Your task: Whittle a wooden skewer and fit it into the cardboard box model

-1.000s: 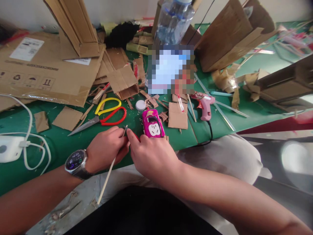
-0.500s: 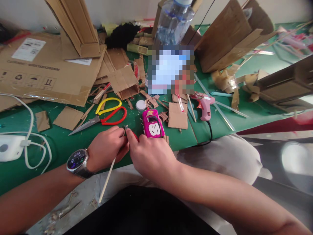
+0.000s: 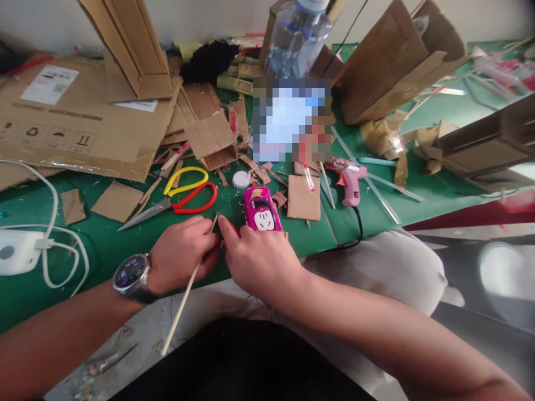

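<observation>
My left hand (image 3: 186, 248), a watch on its wrist, is closed round a thin wooden stick (image 3: 180, 317). The stick slants from the fingertips down toward my lap. Close beside it, my right hand (image 3: 261, 262) grips a red-handled knife (image 3: 232, 225), its index finger stretched along the tool. Only a bit of red and a small grey tip show; the palm hides the rest. That tip is by the stick's upper end, but whether they touch I cannot tell. Just beyond my right hand lies a pink car-shaped power socket (image 3: 262, 207).
Scissors (image 3: 188, 203) with yellow and red handles lie beyond my left hand. A pink glue gun (image 3: 352, 181) is on the right. Cardboard pieces (image 3: 304, 197), a white cap (image 3: 241, 179), a water bottle (image 3: 297, 42) and a white cabled device (image 3: 19, 252) are on the green table (image 3: 125, 250).
The stick's lower end has shifted down and to the left. My right hand has moved slightly right, and the knife tip shows less clearly.
</observation>
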`<state>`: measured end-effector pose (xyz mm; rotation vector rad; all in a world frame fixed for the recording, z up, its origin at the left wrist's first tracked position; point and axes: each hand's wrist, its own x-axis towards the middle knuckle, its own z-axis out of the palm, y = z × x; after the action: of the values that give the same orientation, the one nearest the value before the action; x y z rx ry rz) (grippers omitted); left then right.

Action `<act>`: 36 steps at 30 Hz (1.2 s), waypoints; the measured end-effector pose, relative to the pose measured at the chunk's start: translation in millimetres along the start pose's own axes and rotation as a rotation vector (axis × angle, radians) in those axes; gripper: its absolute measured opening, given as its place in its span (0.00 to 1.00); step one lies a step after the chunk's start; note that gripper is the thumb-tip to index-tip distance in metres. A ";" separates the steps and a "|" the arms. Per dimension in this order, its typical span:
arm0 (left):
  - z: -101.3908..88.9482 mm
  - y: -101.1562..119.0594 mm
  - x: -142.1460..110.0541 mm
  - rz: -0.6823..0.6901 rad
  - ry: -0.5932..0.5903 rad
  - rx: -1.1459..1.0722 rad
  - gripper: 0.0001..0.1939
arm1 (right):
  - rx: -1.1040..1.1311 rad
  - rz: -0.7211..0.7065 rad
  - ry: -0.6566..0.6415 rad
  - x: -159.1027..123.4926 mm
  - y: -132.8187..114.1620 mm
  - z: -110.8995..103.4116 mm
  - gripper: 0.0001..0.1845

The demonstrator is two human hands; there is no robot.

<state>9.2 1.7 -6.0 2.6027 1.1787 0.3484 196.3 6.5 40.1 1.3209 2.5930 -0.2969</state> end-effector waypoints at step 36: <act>-6.3 -3.5 0.6 0.008 -0.063 -0.067 0.10 | 0.114 0.001 -0.007 -15.8 3.5 4.1 0.31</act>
<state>5.1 5.2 -1.2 2.5425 1.1171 0.2997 208.6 -4.7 40.4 1.3554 2.6039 -0.4548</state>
